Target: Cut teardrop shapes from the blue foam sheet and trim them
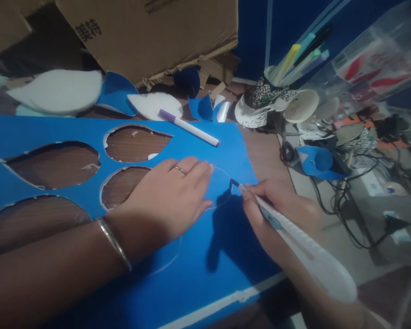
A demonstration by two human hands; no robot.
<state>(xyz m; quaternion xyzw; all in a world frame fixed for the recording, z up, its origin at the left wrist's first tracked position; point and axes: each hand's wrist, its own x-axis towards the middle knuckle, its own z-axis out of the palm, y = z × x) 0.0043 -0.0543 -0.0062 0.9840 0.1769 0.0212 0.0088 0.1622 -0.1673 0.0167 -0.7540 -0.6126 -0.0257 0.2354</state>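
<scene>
A blue sheet (205,246) with several leaf-shaped holes lies flat, and brown wood shows through them. My left hand (171,192) presses flat on it with fingers stretched out, beside a faint drawn curved line. A white utility knife (297,237) is gripped in my right hand (274,210). Its dark blade touches the sheet on the right side of that drawn outline. Another faint curve shows below my left wrist. A white marker with purple ends (192,128) rests near the sheet's far edge.
White leaf-shaped pieces (65,91) and blue offcuts (118,93) lie behind the sheet, before a cardboard box (150,41). At the back right stands a patterned cup (262,91) of pens, near paper cups (301,106). Black cables (332,205) tangle at the right.
</scene>
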